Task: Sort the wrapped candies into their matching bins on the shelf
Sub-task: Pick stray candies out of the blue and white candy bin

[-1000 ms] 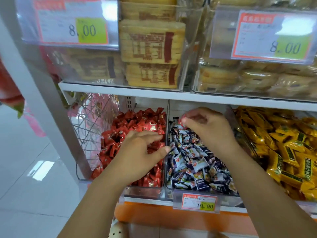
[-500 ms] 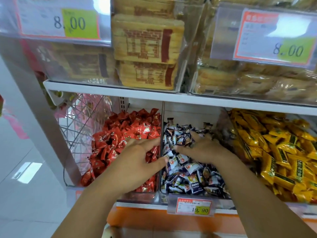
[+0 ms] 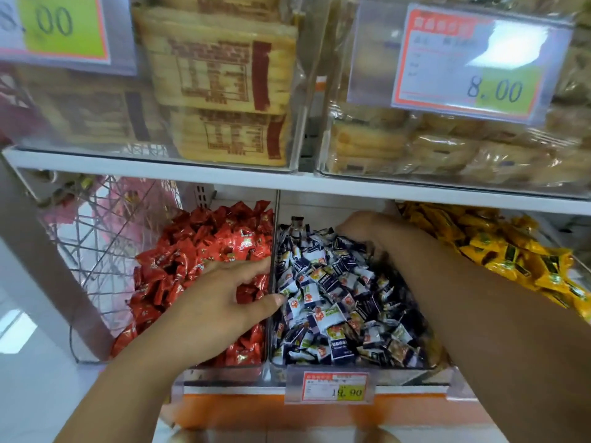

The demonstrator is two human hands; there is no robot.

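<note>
While reaching deep under the shelf board [image 3: 287,183], buries the right hand [image 3: 364,227] in the blue-and-white candies [image 3: 332,292] at the far end of the middle bin. Fingers sunk out of sight among the wrappers, so cannot tell whether pinching one or merely raking through. Probably hunting a stray there, judging by the task.

Rests the left hand [image 3: 220,302] flat on the red candies [image 3: 204,247], fingers straight and loosely spread, thumb tip reaching past the clear divider [image 3: 274,238] to the edge of the blue-and-white heap. Grips nothing visible. Seems stationed at that border to steady the pile or to take a misplaced piece across.

Leaves the yellow candies [image 3: 499,247], just right of the right forearm, untouched. Walled off colour by colour, hence easy to check for intruders; none plainly visible. Below both wrists, only a price tag [image 3: 331,386] on the bin front.
</note>
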